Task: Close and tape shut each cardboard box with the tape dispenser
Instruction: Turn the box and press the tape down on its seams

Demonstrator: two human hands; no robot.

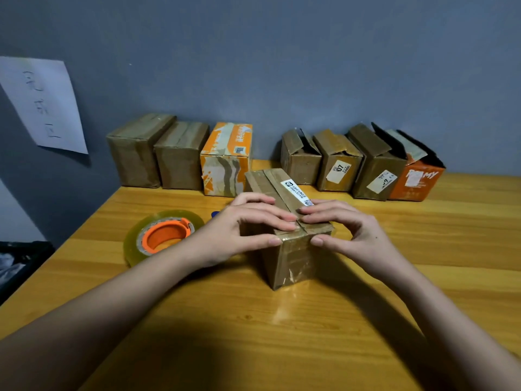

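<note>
A brown cardboard box (290, 258) stands in the middle of the wooden table (366, 292), flaps folded down with a seam along its top. My left hand (242, 230) presses the left flap with its fingers on top and its thumb on the near face. My right hand (346, 227) does the same on the right flap. A clear tape roll with an orange dispenser (163, 235) lies flat on the table left of the box, apart from both hands.
Along the grey wall stand three shut boxes at left (180, 156), one of them orange and white (225, 162). At right are several boxes with raised flaps (338, 162), the last orange (414, 179). A paper sheet (45, 105) hangs on the left wall.
</note>
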